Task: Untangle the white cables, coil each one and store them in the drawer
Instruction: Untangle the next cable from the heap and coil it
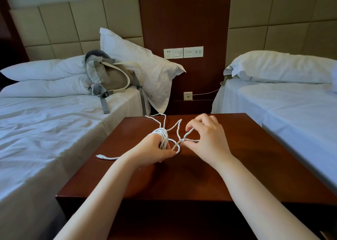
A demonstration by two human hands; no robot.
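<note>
Left hand [155, 149] grips a coil [162, 135] of white cable at the counter's [237, 163] centre. Right hand [207, 137] pinches a loose loop [184, 138] just right of it. One plug end [100, 156] overhangs the counter's left edge, above the bed [45, 130].

We find no legible text, brand or number anywhere. Small wall plate [188, 95], low on wood panel [184, 20] between beds, carries tiny dark marking along top edge, too small for us to read. Switch and socket panels [183, 52] higher on same panel show only faint specks on white faces; we cannot make out any characters.
</note>
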